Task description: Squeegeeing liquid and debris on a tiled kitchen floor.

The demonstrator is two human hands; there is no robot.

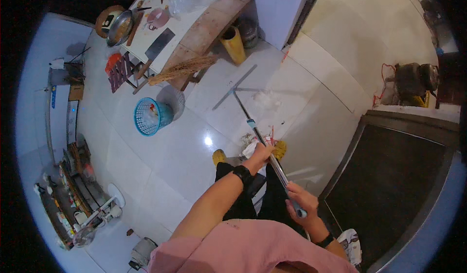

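Note:
Both of my hands grip the metal pole of a floor squeegee [242, 104]. My left hand [259, 156] closes around the middle of the pole, and my right hand [302, 199] holds it near the grey end grip. The long thin head of the squeegee [222, 101] rests on the tiled floor [175, 160] ahead of me. A small heap of debris with a crumpled white piece [250, 149] lies by my feet, partly hidden behind my left hand. Fine pale residue [267, 98] is spread on the tiles right of the pole.
A blue plastic basket [146, 117] stands left. Behind it are a straw broom [182, 70], a tiled counter [193, 36] with a pan [119, 28], and a yellow container [233, 47]. A dark framed panel [386, 178] is right; a white fan [116, 195] is lower left.

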